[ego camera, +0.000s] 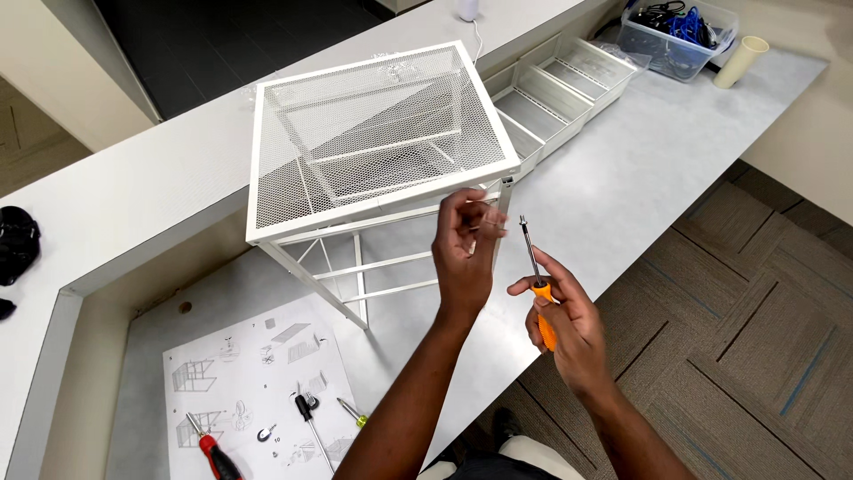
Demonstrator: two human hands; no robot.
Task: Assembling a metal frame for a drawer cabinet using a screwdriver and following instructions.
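A white wire-mesh rack (373,133) stands on the grey table (613,187), its thin legs reaching down toward me. My left hand (464,253) is raised just under the rack's near right corner, fingertips pinched on something small that I cannot make out. Beside it, my right hand (564,324) grips an orange-handled screwdriver (536,276), shaft pointing up toward that corner. The screwdriver tip is apart from the rack.
An assembly instruction sheet (253,382) lies at the lower left with a red-handled screwdriver (213,453), a black-handled tool (309,422) and a small yellow-handled one (353,412). White mesh trays (569,84), a clear bin of cables (680,36) and a cream cup (739,60) sit at the far right.
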